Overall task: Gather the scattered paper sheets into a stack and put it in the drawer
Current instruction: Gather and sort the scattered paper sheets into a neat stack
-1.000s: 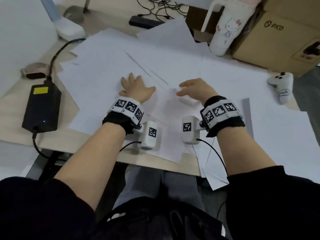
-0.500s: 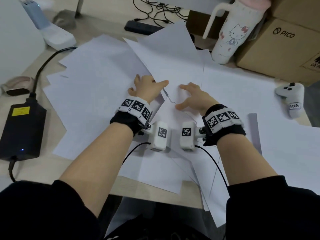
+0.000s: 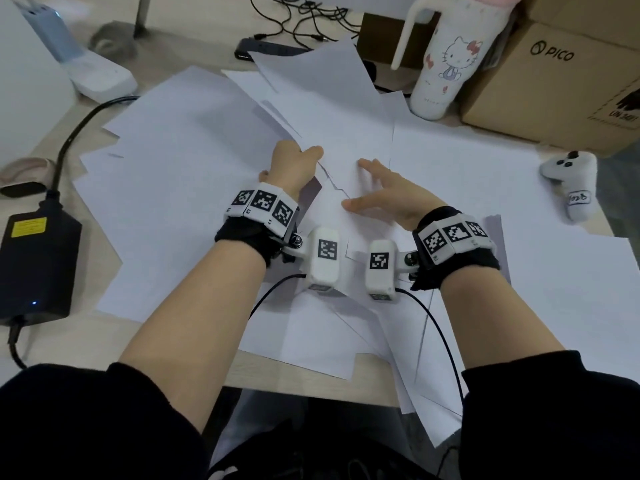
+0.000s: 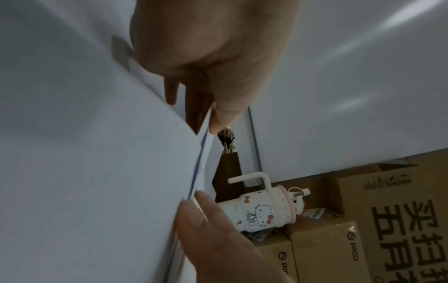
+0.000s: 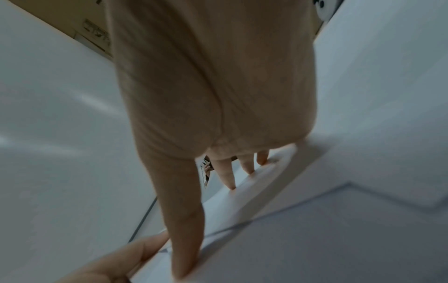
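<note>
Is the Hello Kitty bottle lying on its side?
No, the Hello Kitty bottle stands upright on the desk beside the PICO cardboard box.

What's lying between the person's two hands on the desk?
Only overlapping white paper sheets lie between the left hand and the right hand, as the head view shows.

tumbler | PICO box | controller | pwr brick
</note>
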